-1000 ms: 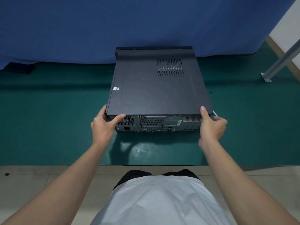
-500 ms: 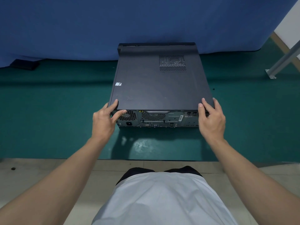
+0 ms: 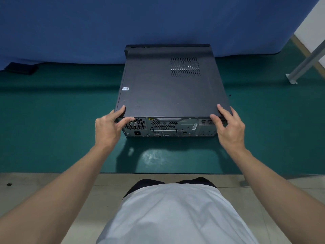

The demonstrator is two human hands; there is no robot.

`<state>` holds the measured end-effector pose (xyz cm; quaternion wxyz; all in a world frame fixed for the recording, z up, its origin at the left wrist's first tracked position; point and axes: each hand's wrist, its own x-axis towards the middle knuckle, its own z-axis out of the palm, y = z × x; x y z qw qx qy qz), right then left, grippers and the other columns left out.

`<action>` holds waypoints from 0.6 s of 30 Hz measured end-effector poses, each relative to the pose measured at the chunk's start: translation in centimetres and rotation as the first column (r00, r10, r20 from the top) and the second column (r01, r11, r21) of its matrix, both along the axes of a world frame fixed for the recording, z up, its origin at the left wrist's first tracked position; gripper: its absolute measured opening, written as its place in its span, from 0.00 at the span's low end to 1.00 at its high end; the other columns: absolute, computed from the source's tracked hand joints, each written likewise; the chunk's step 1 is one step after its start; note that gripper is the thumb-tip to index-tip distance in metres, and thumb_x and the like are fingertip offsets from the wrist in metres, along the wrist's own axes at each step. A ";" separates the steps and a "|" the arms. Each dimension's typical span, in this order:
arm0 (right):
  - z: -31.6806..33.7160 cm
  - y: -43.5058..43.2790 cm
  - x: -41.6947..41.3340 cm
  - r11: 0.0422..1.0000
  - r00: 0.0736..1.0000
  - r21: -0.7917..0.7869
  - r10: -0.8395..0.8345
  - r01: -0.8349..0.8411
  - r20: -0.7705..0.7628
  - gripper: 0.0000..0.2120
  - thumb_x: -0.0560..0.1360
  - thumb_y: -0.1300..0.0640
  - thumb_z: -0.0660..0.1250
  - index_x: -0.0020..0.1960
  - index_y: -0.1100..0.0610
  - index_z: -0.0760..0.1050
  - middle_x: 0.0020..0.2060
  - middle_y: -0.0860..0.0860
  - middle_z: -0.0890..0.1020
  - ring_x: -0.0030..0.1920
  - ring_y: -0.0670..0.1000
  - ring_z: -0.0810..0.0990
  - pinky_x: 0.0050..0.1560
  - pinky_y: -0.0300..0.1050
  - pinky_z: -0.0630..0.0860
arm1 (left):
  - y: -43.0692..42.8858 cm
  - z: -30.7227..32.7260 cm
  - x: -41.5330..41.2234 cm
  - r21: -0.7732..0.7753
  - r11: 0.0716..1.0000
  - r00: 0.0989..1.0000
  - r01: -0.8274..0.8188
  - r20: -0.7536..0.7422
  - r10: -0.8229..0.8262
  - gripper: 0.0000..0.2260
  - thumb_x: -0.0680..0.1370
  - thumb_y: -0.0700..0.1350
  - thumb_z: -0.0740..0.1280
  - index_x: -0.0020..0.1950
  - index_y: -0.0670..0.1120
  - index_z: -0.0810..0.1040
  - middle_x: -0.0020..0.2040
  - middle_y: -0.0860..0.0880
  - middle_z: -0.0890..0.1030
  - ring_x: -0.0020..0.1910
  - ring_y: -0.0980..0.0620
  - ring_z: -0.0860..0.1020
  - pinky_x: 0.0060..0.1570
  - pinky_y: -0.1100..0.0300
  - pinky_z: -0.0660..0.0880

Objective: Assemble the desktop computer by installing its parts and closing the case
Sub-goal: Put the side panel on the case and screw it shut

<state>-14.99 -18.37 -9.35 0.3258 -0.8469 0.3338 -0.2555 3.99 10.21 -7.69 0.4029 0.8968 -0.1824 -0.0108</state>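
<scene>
A black desktop computer case (image 3: 168,125) lies flat on a green mat (image 3: 52,124), its rear ports facing me. Its dark cover panel (image 3: 168,88) sits on top, with a vent grille near the far right. My left hand (image 3: 110,127) grips the cover's near left corner, fingers on top and thumb under the edge. My right hand (image 3: 228,127) holds the near right corner the same way, fingers spread over the top. The inside of the case is hidden.
A blue curtain (image 3: 123,23) hangs right behind the case. A dark flat object (image 3: 21,68) lies at the far left by the curtain. A grey metal leg (image 3: 306,62) stands at the right. Tiled floor (image 3: 35,187) begins at the mat's near edge.
The cover has slid away from me over the case, so its near edge overhangs the rear less. Both hands moved with it, fingers now up on the top surface.
</scene>
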 end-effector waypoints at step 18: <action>-0.2 -1.2 -0.4 0.984 0.995 0.177 -0.045 0.029 0.087 0.35 0.69 0.40 0.72 0.72 0.52 0.68 0.54 0.47 0.81 0.53 0.46 0.78 0.54 0.31 0.68 | 0.6 -1.0 0.0 -0.186 0.975 0.990 -0.123 -0.098 0.106 0.17 0.73 0.56 0.71 0.59 0.52 0.82 0.38 0.70 0.79 0.47 0.64 0.79 0.58 0.63 0.72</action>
